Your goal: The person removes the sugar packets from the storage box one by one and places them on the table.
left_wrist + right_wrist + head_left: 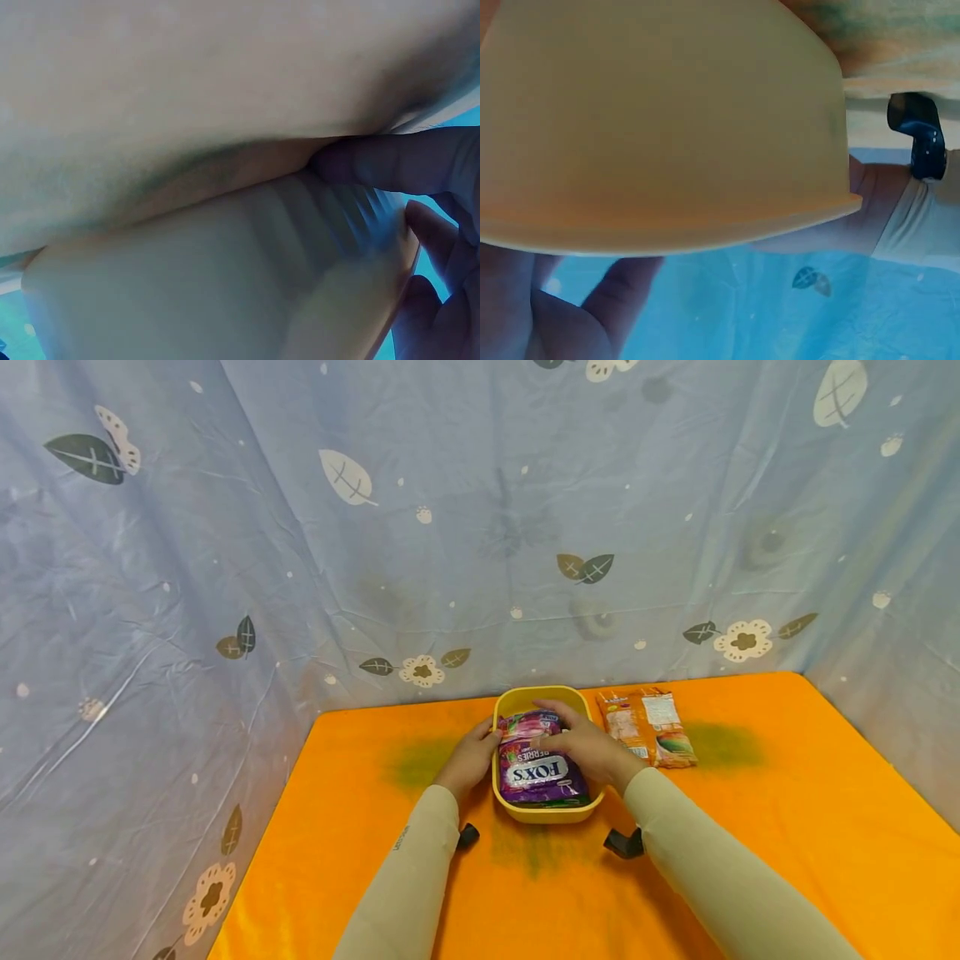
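Observation:
A yellow plastic bin (551,816) stands on the orange cloth, with a purple Fox's berries candy bag (540,772) lying in it. The bag's pink end is toward the far side. My left hand (472,758) holds the bin's left rim; the left wrist view has its fingers (433,238) along the bin's wall. Over the bin's right rim reaches my right hand (588,745), its fingers and thumb spread apart on the candy bag. From the right wrist camera, the bin's outer wall (667,127) covers most of the view, and the bag is hidden.
An orange candy bag (648,727) lies flat on the cloth right of the bin. Behind stands a blue patterned curtain (480,568), which also closes off both sides. Black wrist mounts (624,843) hang under the forearms.

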The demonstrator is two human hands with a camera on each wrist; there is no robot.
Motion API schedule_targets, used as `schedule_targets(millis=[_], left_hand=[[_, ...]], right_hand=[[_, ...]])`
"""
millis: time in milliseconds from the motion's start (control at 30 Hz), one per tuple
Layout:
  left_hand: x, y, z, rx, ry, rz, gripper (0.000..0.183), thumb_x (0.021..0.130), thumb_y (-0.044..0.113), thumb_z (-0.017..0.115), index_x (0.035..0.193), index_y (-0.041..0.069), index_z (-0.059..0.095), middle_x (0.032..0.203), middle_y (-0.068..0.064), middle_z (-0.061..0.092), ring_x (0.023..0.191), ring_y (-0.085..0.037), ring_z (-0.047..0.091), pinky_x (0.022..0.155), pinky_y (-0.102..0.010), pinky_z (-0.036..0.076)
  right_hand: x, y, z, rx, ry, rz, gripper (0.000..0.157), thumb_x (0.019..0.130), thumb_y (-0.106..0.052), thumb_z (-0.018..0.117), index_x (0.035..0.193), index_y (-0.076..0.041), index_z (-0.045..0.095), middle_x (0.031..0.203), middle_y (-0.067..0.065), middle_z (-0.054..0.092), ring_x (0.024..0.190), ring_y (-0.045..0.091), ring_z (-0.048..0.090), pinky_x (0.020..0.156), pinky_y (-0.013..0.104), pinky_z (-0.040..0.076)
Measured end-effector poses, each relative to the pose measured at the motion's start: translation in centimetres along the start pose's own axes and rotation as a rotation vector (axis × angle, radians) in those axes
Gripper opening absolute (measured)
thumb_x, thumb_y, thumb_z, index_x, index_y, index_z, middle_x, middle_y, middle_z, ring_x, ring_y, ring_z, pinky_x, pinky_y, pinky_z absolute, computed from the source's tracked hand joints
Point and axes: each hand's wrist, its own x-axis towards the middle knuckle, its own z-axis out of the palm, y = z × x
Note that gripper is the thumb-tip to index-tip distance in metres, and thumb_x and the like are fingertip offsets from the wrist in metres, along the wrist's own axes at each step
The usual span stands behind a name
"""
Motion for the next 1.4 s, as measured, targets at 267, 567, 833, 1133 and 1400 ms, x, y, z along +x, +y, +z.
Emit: schedule_targets(millis=[267,567,833,1133,1400], left_hand=[[0.0,-0.2,0.0,-0.010,-0.008,-0.014,0.049,0.099,0.047,0.044,0.145,0.032,0.043,0.135,0.006,0.051,0.130,-0.020,0.039,0.109,-0.047,0.024],[0.1,-0.2,0.0,-0.021,-0.012,-0.019,0.048,0.099,0.046,0.045,0.145,0.032,0.043,0.138,0.007,0.048,0.131,-0.020,0.037,0.109,-0.047,0.024],[0.3,-0.2,-0.1,-0.027,-0.020,-0.010,0.049,0.099,0.048,0.046,0.145,0.031,0.044,0.137,0.009,0.049,0.132,-0.019,0.036,0.110,-0.047,0.023],[0.2,0.0,-0.4,-0.035,-0.013,-0.004,0.049,0.098,0.048,0.046,0.145,0.031,0.044,0.140,0.007,0.047,0.133,-0.018,0.034,0.110,-0.045,0.022],[-0.1,0.0,-0.2,-0.015,-0.023,-0.016,0.049,0.098,0.048,0.045,0.144,0.032,0.045,0.139,0.007,0.047,0.134,-0.020,0.034,0.110,-0.048,0.020]], right_hand=[[-0.1,0.3,0.5,-0.146,-0.072,0.010,0.080,0.080,-0.023,0.079,0.144,-0.046,0.037,0.144,0.008,0.032,0.107,0.032,0.053,0.086,0.044,0.048],[0.0,0.8,1.1,-0.162,-0.031,-0.002,0.074,0.079,-0.015,0.079,0.140,-0.039,0.046,0.137,0.007,0.041,0.104,0.032,0.053,0.079,0.042,0.051],[0.0,1.1,1.2,-0.179,-0.018,-0.041,0.068,0.079,-0.015,0.079,0.136,-0.039,0.050,0.135,0.005,0.043,0.105,0.031,0.053,0.085,0.044,0.049],[-0.1,1.0,1.5,-0.164,-0.035,-0.125,0.067,0.082,-0.009,0.076,0.139,-0.031,0.049,0.136,0.005,0.043,0.106,0.031,0.053,0.087,0.045,0.047],[-1.9,-0.5,2.1,-0.245,-0.058,-0.173,0.049,0.084,-0.003,0.070,0.130,-0.014,0.057,0.136,0.009,0.046,0.113,0.030,0.048,0.095,0.046,0.040]])
